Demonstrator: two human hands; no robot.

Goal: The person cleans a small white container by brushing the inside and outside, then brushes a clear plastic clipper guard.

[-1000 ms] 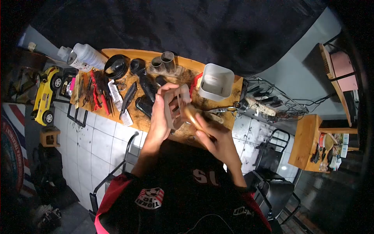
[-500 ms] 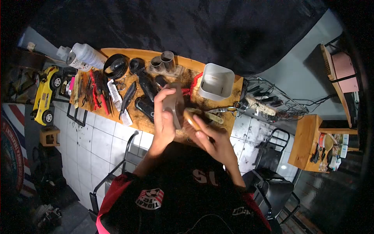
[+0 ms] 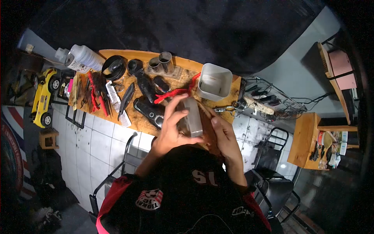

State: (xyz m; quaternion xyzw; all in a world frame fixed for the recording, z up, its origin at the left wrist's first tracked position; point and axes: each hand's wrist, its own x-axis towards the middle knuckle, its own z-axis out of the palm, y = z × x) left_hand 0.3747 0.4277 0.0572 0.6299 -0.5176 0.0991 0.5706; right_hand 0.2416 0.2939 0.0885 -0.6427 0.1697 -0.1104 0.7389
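Observation:
A translucent plastic container (image 3: 193, 117), held tilted above the front of the wooden table, has my left hand (image 3: 171, 128) closed around its left side. In my right hand (image 3: 226, 138) is a brown brush (image 3: 209, 130) with a wooden edge, held upright along the container's right side. Brush and container appear to touch, though the fingers partly hide where they meet. Just beyond the hands lies a red cord-like strip (image 3: 171, 94). Black hair clippers (image 3: 150, 112) rest left of my left hand. Scissors (image 3: 226, 108) lie past my right hand.
On the table (image 3: 138, 124) are a white square bin (image 3: 214, 82), metal cups (image 3: 166, 62), a white comb (image 3: 117, 102), a black bowl (image 3: 113, 67) and spray bottles (image 3: 83, 58). Tangled cables (image 3: 272, 93) hang at the right. Black chairs (image 3: 272, 191) stand on both sides.
The container has shifted right and tilted. The brush has turned from lying across to upright beside it. More of the red strip and the clippers shows.

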